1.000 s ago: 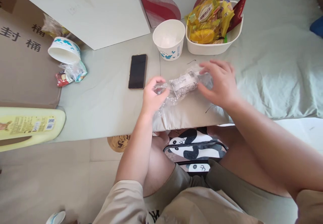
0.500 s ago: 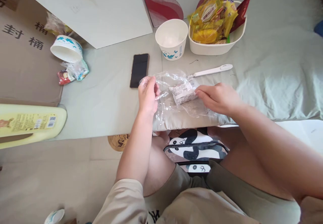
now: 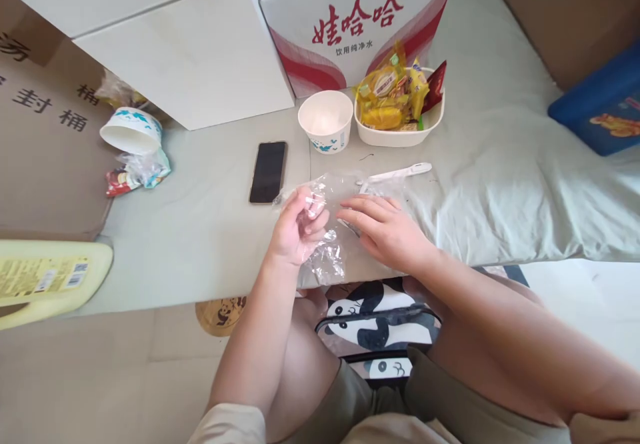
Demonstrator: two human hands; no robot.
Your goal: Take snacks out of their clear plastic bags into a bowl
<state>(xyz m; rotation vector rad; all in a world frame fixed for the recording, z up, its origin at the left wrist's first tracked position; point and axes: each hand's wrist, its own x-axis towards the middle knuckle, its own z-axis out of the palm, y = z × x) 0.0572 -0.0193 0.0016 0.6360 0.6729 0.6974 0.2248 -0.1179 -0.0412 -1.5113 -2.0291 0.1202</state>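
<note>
Our left fingers (image 3: 317, 223) pinch clear film (image 3: 327, 257) not yet laid aside, our right fingers (image 3: 367, 206) spread over the packet (image 3: 369, 187), cutter (image 3: 403, 172) down at their one o'clock.

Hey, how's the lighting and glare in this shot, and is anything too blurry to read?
Head view: soft, mostly even light; head view: small bright glints on the clear plastic wrap in the left hand; head view: large red lettering reads crisply, but small print on the yellow bottle is too soft to read.
</note>
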